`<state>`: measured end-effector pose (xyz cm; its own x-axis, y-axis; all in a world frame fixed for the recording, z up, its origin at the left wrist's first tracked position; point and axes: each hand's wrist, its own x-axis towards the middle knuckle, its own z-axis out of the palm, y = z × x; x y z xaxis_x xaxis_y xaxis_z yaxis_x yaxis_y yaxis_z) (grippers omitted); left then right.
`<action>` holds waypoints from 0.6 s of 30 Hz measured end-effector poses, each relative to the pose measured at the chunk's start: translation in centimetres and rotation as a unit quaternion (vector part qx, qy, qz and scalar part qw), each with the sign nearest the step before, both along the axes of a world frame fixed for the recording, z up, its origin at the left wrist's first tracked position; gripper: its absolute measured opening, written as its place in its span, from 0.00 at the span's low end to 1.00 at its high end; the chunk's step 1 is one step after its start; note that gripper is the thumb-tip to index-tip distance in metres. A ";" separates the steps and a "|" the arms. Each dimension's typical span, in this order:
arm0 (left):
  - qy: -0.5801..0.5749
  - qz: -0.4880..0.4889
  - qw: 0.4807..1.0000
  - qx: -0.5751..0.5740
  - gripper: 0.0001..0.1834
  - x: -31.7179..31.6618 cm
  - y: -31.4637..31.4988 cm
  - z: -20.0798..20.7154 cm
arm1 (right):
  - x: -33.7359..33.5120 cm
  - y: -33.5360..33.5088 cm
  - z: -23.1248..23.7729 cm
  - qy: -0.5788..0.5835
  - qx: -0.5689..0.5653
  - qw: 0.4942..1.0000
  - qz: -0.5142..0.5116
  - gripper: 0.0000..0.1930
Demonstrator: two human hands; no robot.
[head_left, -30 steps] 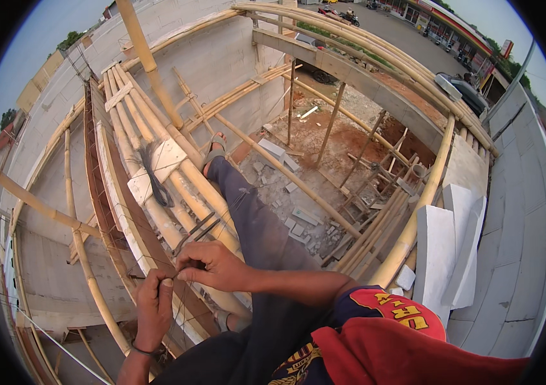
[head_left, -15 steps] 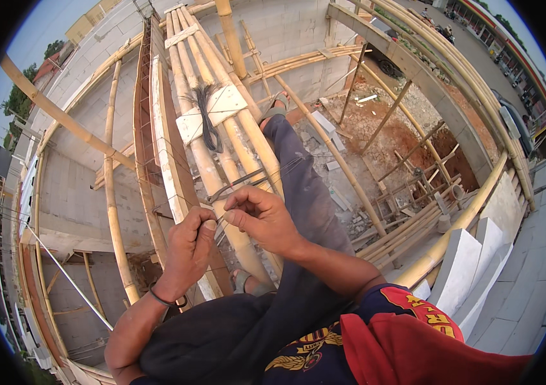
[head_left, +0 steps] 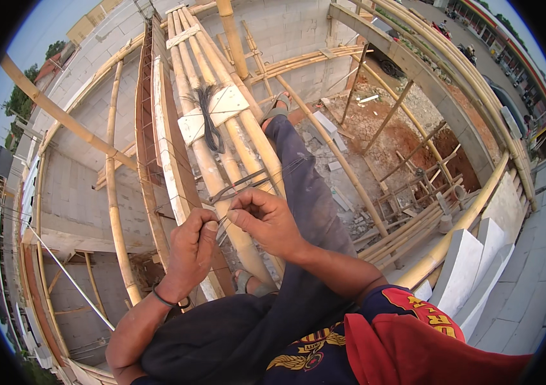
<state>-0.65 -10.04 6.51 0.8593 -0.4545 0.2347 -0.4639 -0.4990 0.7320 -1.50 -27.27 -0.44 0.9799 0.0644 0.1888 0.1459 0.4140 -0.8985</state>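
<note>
"While left hand (head_left: pixel 188 249) and right hand (head_left: pixel 265 222) pinch narrowly, what's between?"

"Thin wire (head_left: pixel 223 221), seemingly, over the left edge of the bamboo platform (head_left: pixel 261 142): wire-working, I'd judge; next calls for fine fingertip control."

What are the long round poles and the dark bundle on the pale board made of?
Long round poles: probably bamboo, tan and fairly smooth, with ring-like joints. Dark bundle: perhaps metal wire, dull, its thin strands fanning out at one end; cord remains possible.
</note>
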 end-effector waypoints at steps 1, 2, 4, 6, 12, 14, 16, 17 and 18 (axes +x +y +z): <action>-0.002 0.001 1.000 0.003 0.03 0.0 0.0 0.0 | 0.0 0.0 0.0 -0.001 0.000 1.000 -0.002 0.03; -0.005 0.002 1.000 0.005 0.03 -0.1 0.0 0.1 | 0.0 0.1 0.0 -0.003 0.000 1.000 -0.007 0.03; -0.014 0.004 1.000 0.008 0.03 -0.1 0.0 0.1 | -0.1 0.1 0.1 0.004 0.019 1.000 -0.012 0.03; -0.025 0.005 1.000 0.007 0.03 -0.1 -0.1 0.2 | -0.1 0.0 0.1 0.006 0.032 0.999 -0.016 0.03; 0.008 0.019 1.000 -0.007 0.04 -0.3 -0.2 0.1 | -0.1 -0.4 0.5 -0.001 0.033 0.999 -0.025 0.03; -0.005 0.015 1.000 0.005 0.04 -0.3 -0.1 0.2 | -0.2 -0.5 0.5 -0.006 0.032 0.999 -0.018 0.03; -0.013 0.010 1.000 0.012 0.04 -0.3 -0.1 0.3 | -0.2 -0.6 0.6 -0.009 0.029 0.999 -0.023 0.03; -0.016 0.007 1.000 0.016 0.03 -0.3 -0.1 0.3 | -0.2 -0.6 0.6 -0.011 0.027 0.999 -0.026 0.03; -0.020 0.004 1.000 0.020 0.03 -0.3 -0.1 0.4 | -0.2 -0.5 0.6 -0.014 0.025 0.999 -0.027 0.03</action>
<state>-0.92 -10.14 6.90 0.8535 -0.4570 0.2504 -0.4878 -0.5316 0.6924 -1.70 -27.81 0.14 0.9758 0.0019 0.2184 0.1943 0.4498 -0.8717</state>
